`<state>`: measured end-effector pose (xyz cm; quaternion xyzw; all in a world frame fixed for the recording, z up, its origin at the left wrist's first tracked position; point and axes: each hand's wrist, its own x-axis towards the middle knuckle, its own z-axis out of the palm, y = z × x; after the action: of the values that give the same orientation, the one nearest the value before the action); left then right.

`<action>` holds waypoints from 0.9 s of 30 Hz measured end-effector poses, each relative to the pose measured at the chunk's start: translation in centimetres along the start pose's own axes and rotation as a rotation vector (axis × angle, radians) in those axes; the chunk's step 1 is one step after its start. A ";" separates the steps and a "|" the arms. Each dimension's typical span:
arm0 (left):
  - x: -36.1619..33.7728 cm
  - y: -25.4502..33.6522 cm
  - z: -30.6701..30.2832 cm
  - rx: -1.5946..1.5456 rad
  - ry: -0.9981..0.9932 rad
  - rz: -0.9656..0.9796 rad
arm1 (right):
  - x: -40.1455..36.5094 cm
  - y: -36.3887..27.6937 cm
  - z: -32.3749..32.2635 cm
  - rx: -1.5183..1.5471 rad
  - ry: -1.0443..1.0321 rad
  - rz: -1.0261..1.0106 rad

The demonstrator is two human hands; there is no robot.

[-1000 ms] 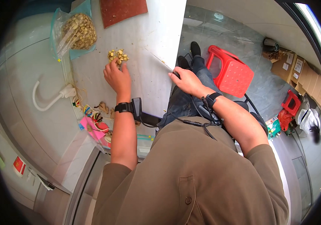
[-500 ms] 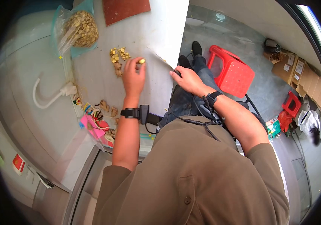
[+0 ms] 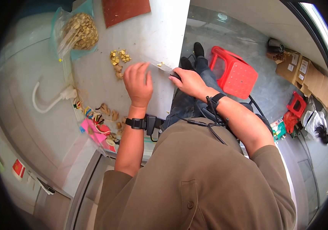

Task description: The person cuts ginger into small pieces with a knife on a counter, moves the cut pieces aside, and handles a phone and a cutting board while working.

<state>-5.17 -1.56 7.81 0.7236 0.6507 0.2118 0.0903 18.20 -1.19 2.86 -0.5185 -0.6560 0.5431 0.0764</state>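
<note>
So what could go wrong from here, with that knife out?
The left hand is close to the knife in the right hand, so a slip might nick a finger. The small yellow piece at the knife lies near the edge of the table and could get knocked off.

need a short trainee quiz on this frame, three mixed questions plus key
1. Which of the person's hands grips the knife?
2. True or false: the knife is nearer to the left hand than the clear bag is.
3. Fill the gap: the cut ginger lies on the ___, apart from the dark red board.

Key:
1. The right hand.
2. True; the left hand is right beside the blade.
3. Table.
</note>
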 end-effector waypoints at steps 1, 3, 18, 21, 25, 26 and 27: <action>0.6 0.4 -0.9 0.069 -0.065 0.158 | 0.0 0.0 0.1 -0.021 0.013 -0.021; 1.0 1.2 -1.6 0.117 -0.160 0.181 | 0.0 0.1 0.2 -0.044 0.026 -0.042; -0.5 -0.5 -1.1 -0.067 -0.229 0.137 | -0.3 -0.2 0.4 -0.079 0.003 -0.140; 0.1 -2.0 -2.1 -0.101 -0.048 -0.034 | 0.0 -0.3 0.3 0.004 -0.004 -0.060; 1.2 -6.7 -2.2 -0.007 0.062 -0.292 | 0.2 -0.3 0.2 0.092 0.036 -0.036; 1.4 -7.9 -1.9 -0.008 0.065 -0.294 | 0.1 -0.4 0.0 0.108 0.028 -0.007; 1.5 -9.0 -1.5 0.003 0.069 -0.320 | 0.1 -0.4 0.0 0.105 0.027 -0.006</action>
<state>-13.90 0.88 5.80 0.6031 0.7607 0.2184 0.0994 17.93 -1.06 3.14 -0.5189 -0.6273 0.5694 0.1139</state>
